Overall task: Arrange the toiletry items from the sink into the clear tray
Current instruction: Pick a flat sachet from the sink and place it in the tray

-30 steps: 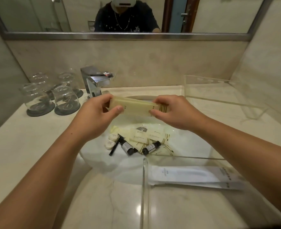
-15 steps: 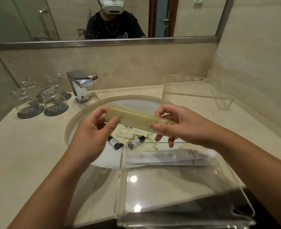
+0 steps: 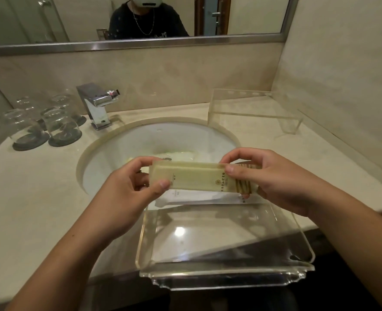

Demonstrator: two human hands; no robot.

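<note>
The left hand and right hand each pinch one end of a long pale yellow paper packet above the clear plastic tray on the desk.

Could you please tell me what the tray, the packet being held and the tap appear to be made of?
Tray: clear rigid plastic, likely acrylic; it is see-through, with thick glossy edges.
Packet: probably matte cream paper or card; it is opaque, printed and flat-sided.
Tap: polished metal, seemingly chrome; it shows mirror-like reflections.
</note>
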